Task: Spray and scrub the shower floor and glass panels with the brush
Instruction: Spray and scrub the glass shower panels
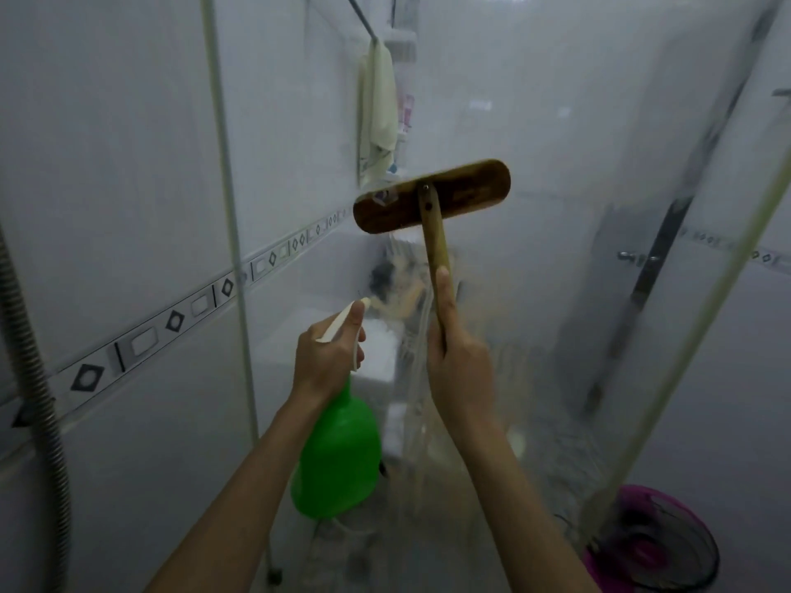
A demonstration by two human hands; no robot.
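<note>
**Scrubbing the glass: keep the brush flat and the spray ahead of it**

Two bare forearms rise from the bottom of the frame. The left hand (329, 353), at centre, is clamped round the neck of a green spray bottle (338, 455), with a finger on the trigger and the pale nozzle aimed up and to the right. The right hand (460, 361), just right of it, is wrapped tight round the wooden handle of the brush (432, 196). The brush's long brown head sits above centre, tilted and seemingly against the glass panel (535, 100), though contact cannot be confirmed.

The glass looks cloudy and streaked, so I judge the scrubbing only partly done. To do it well:

- Spray the patch just ahead of the brush, not the brush back.
- Turn the wrist so the whole head lies flat; a raised end would leave stripes.
- Work in overlapping passes from the top downward, so runoff carries dirt over unscrubbed glass.
- Grip lower on the handle for reach, pressing steadily; a wet handle may slip.

A towel (379, 109) hangs at upper centre, near enough to catch stray spray.
</note>
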